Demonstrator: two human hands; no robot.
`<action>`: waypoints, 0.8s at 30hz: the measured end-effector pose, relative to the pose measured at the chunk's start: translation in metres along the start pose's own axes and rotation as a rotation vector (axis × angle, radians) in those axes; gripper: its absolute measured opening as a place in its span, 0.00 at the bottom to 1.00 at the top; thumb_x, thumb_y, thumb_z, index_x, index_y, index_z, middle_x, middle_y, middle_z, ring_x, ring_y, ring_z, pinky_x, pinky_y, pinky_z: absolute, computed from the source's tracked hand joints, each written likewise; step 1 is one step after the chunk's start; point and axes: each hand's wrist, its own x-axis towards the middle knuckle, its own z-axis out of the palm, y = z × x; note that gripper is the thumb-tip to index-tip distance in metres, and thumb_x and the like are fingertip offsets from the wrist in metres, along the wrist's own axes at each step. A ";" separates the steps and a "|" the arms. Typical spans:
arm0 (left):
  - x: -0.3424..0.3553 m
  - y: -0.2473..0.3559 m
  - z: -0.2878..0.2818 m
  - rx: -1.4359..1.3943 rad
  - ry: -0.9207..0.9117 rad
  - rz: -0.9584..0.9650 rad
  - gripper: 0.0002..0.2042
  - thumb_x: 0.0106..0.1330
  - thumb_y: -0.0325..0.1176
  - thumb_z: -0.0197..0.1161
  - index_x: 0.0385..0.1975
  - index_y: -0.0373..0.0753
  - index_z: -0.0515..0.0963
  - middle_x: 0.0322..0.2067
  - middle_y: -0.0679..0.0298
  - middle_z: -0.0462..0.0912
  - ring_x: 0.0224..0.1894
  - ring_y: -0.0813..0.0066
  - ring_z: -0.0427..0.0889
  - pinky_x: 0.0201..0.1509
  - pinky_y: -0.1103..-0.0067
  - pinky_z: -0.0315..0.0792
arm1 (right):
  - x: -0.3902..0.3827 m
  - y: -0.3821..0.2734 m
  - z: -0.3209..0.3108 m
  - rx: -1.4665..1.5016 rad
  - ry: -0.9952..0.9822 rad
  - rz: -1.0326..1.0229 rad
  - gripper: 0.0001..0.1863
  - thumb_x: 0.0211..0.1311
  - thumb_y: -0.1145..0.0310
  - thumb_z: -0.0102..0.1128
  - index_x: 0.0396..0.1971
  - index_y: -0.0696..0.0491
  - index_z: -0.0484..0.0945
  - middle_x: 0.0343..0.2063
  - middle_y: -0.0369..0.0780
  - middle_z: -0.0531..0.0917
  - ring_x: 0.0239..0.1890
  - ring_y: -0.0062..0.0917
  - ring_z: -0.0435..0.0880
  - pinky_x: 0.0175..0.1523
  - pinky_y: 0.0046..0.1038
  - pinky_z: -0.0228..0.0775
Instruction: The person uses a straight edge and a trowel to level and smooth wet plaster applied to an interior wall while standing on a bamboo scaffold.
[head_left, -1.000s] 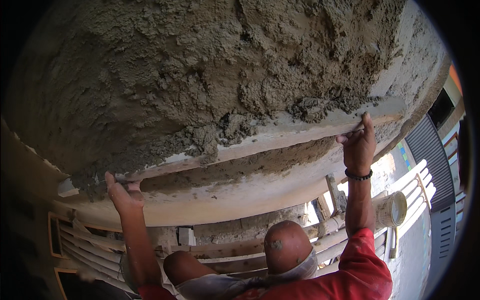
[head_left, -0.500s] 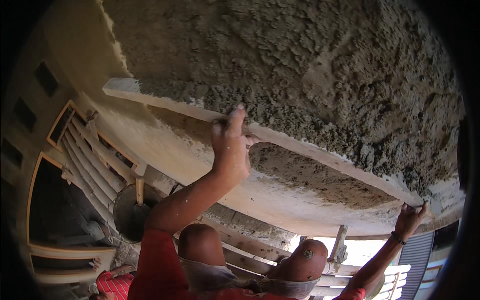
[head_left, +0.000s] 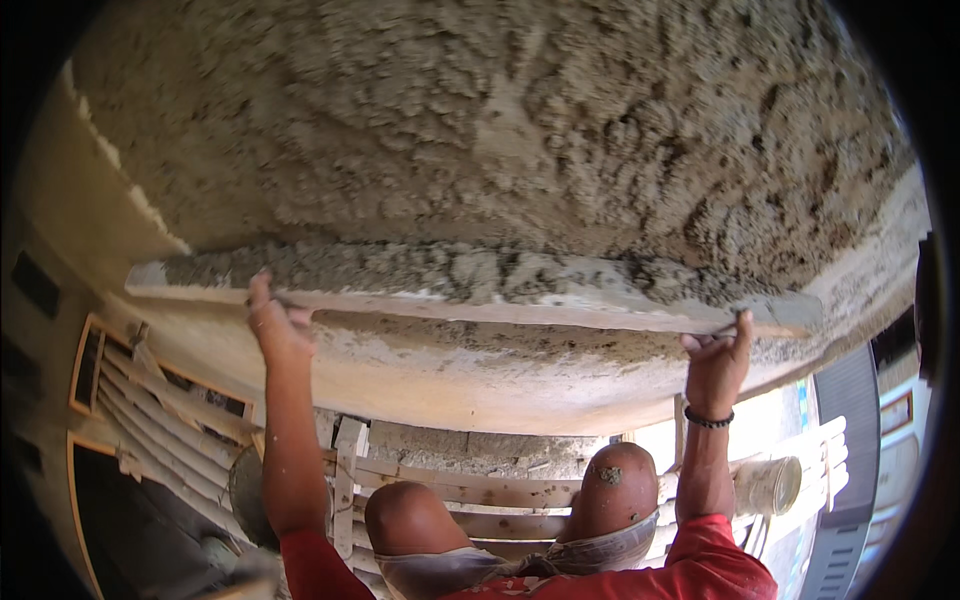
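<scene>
A long, pale straightedge board (head_left: 480, 308) lies almost level against a wall coated in rough, wet grey plaster (head_left: 480, 130). Loose mortar (head_left: 440, 268) is heaped along its upper face. Near the board's left end, my left hand (head_left: 282, 325) grips its lower edge, thumb up and fingers curled beneath. My right hand (head_left: 716, 368) holds the same edge toward the right end, with a dark bracelet on the wrist. Below the board, the wall (head_left: 500, 385) is pale and smoother, with some mortar smears. Part of the fingers on both hands is hidden by the board.
My bent knees are above a slatted wooden platform (head_left: 450, 485). A dark bucket (head_left: 248, 495) stands beside my left arm, and a mortar-stained bucket (head_left: 768, 485) is beyond my right forearm. Wooden poles (head_left: 165, 430) lean by orange-framed openings at left.
The board has gone from sloping down rightward to nearly level. My left hand has shifted from its middle toward its left end; my right hand still grips near the right end.
</scene>
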 end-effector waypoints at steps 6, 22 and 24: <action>0.032 0.023 -0.034 0.231 0.106 0.003 0.15 0.63 0.44 0.45 0.46 0.46 0.68 0.41 0.68 0.74 0.36 0.75 0.74 0.29 0.88 0.67 | -0.023 0.016 0.017 0.189 -0.170 0.266 0.16 0.58 0.55 0.48 0.36 0.54 0.68 0.30 0.42 0.78 0.29 0.29 0.79 0.35 0.31 0.75; -0.016 0.041 0.041 0.106 0.314 -0.099 0.22 0.63 0.51 0.45 0.49 0.41 0.63 0.40 0.66 0.69 0.33 0.78 0.70 0.30 0.82 0.67 | 0.014 -0.094 0.000 0.391 -0.101 0.595 0.07 0.54 0.63 0.52 0.23 0.48 0.75 0.23 0.33 0.79 0.36 0.30 0.77 0.50 0.42 0.67; -0.050 0.052 0.077 0.215 0.398 -0.192 0.24 0.63 0.49 0.46 0.54 0.40 0.59 0.47 0.63 0.66 0.43 0.73 0.68 0.43 0.80 0.64 | 0.022 -0.118 -0.001 0.327 -0.054 0.613 0.06 0.53 0.64 0.53 0.25 0.48 0.76 0.28 0.37 0.80 0.39 0.31 0.77 0.50 0.42 0.67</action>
